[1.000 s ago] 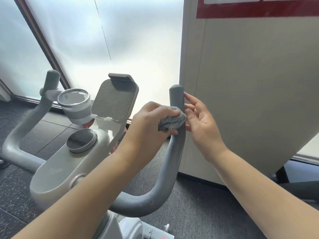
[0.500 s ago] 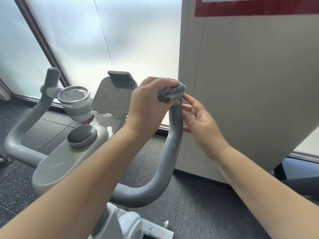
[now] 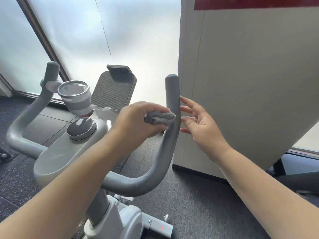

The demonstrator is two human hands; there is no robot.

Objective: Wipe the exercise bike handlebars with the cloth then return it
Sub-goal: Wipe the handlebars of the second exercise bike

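The bike's right handlebar (image 3: 170,144) is a grey padded tube that curves up to a rounded tip. My left hand (image 3: 136,123) grips a bunched grey cloth (image 3: 159,117) and presses it against the left side of that tube, about a third of the way below the tip. My right hand (image 3: 202,126) is open, fingers spread, with the fingertips touching the tube's right side at the same height. The left handlebar (image 3: 32,109) rises at the far left, untouched.
Between the bars sit a grey cup holder (image 3: 76,95), a tablet rest (image 3: 113,91) and a round dark knob (image 3: 81,128) on the white console. A beige panel (image 3: 241,83) stands close behind the right handlebar. Frosted windows lie beyond, dark rubber floor below.
My left hand slid the cloth up to the tip of the right handlebar, then back down to the upper-middle of the tube. My right hand stayed beside the tube.
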